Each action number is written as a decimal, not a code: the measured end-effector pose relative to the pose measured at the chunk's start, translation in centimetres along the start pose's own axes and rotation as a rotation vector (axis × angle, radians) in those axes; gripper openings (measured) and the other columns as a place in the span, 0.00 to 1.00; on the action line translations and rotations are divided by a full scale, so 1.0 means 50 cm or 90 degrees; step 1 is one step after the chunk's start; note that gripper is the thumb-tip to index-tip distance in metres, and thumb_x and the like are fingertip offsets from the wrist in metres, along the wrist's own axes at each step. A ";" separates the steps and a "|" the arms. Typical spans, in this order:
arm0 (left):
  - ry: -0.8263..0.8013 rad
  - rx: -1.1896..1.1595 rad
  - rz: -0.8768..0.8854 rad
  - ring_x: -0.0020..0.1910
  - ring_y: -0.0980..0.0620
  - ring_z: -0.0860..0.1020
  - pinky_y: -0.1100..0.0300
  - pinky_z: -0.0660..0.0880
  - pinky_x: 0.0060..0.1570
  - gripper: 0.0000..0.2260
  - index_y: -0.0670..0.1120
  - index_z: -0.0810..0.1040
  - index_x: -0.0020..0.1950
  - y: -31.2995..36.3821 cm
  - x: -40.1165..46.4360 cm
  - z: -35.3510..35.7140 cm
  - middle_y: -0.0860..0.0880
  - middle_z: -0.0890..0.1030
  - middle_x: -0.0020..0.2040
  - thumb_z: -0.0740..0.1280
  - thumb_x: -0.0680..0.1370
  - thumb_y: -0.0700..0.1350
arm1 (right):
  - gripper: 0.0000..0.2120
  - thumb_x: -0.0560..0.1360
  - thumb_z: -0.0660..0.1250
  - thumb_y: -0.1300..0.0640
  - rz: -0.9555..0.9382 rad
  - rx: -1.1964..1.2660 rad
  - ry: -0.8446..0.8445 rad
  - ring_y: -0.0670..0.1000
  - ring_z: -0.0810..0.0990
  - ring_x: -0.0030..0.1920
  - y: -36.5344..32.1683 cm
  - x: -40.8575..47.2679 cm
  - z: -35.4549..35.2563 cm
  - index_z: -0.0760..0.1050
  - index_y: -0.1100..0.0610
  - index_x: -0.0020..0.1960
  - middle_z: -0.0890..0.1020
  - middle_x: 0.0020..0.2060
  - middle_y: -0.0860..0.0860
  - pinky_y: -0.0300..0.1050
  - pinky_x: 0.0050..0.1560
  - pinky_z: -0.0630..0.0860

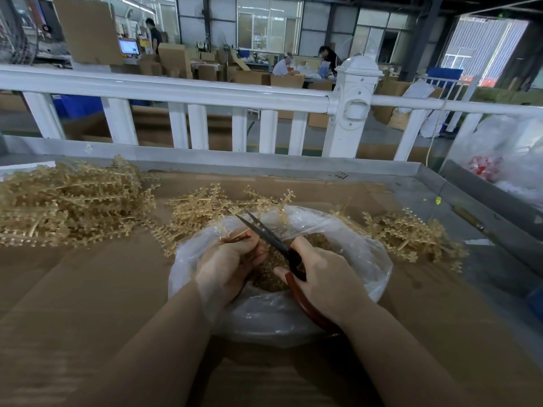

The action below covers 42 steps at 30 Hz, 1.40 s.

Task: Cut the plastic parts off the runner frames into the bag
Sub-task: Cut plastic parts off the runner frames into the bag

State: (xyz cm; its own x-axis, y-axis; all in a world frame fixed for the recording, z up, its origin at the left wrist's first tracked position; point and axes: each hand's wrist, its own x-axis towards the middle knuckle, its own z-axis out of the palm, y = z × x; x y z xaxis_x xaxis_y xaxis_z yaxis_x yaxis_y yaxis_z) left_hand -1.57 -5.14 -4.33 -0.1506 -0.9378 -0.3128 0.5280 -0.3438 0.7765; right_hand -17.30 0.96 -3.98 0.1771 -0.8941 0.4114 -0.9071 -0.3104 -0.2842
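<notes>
Both hands sit right over the mouth of the clear plastic bag (293, 315), which makes sense: anything snipped drops straight in, no picking up afterwards. The left hand (226, 268) has its fingers curled round a tan runner frame (235, 235), pinching it so it sticks out over the opening. The right hand (323, 277) grips the reddish-brown handles of the scissors (273, 239), fingers wrapped through the loop, thumb on top. The dark blades are slightly parted and point up and away toward the frame, so I'd guess a cut is about to happen or just did.

The frames themselves are translucent yellowish plastic, thin stems with little knobby parts branching off like twigs. There's a big heap (67, 201) on the left of the cardboard-covered table (88, 289), a smaller bunch (199, 210) just behind the bag, and another pile (411, 233) to the right. Inside the bag you can see a bed of loose cut parts (270, 274) already.
</notes>
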 end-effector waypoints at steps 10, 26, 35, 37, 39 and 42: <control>-0.053 0.006 -0.013 0.30 0.54 0.80 0.61 0.80 0.33 0.05 0.38 0.78 0.46 0.002 -0.001 -0.002 0.47 0.81 0.31 0.64 0.74 0.31 | 0.10 0.78 0.59 0.46 -0.007 -0.022 0.006 0.47 0.77 0.35 -0.001 0.002 0.003 0.67 0.52 0.51 0.78 0.35 0.46 0.39 0.37 0.73; -0.109 0.010 0.011 0.36 0.53 0.81 0.64 0.80 0.38 0.13 0.37 0.77 0.55 0.004 -0.018 -0.004 0.45 0.81 0.42 0.67 0.71 0.36 | 0.13 0.76 0.62 0.42 0.044 -0.003 0.066 0.45 0.78 0.38 -0.002 0.001 0.007 0.71 0.51 0.54 0.80 0.38 0.45 0.36 0.37 0.69; -0.003 -0.019 0.025 0.40 0.50 0.83 0.60 0.81 0.39 0.09 0.40 0.78 0.55 -0.003 -0.012 0.007 0.43 0.83 0.46 0.69 0.75 0.38 | 0.13 0.73 0.66 0.41 0.065 0.062 0.071 0.38 0.70 0.32 0.001 -0.004 0.009 0.70 0.49 0.48 0.73 0.32 0.40 0.25 0.35 0.66; -0.011 -0.021 0.034 0.37 0.53 0.83 0.62 0.81 0.38 0.06 0.40 0.79 0.52 -0.003 -0.012 0.007 0.45 0.83 0.42 0.67 0.76 0.36 | 0.13 0.72 0.66 0.40 0.079 0.085 0.068 0.39 0.71 0.34 0.001 -0.003 0.008 0.68 0.47 0.47 0.73 0.33 0.40 0.26 0.36 0.67; -0.022 -0.028 0.037 0.33 0.55 0.82 0.63 0.79 0.36 0.04 0.41 0.79 0.48 -0.001 -0.013 0.008 0.47 0.82 0.37 0.66 0.77 0.36 | 0.14 0.72 0.65 0.39 0.087 0.099 0.056 0.41 0.73 0.39 0.001 -0.001 0.007 0.68 0.47 0.48 0.75 0.36 0.41 0.27 0.36 0.66; -0.027 -0.052 0.018 0.33 0.54 0.80 0.62 0.78 0.38 0.04 0.42 0.78 0.45 0.001 -0.012 0.010 0.48 0.80 0.34 0.65 0.77 0.36 | 0.14 0.72 0.64 0.38 0.080 0.106 0.042 0.43 0.73 0.42 -0.002 0.001 0.008 0.67 0.46 0.49 0.75 0.39 0.42 0.29 0.37 0.64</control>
State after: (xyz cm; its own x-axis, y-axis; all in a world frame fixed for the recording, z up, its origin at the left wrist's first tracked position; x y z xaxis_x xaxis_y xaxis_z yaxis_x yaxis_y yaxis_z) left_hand -1.84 -4.62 -3.82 -0.1688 -0.9488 -0.2670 0.5982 -0.3139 0.7373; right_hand -17.04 0.83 -4.28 0.0358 -0.9080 0.4175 -0.8442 -0.2511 -0.4736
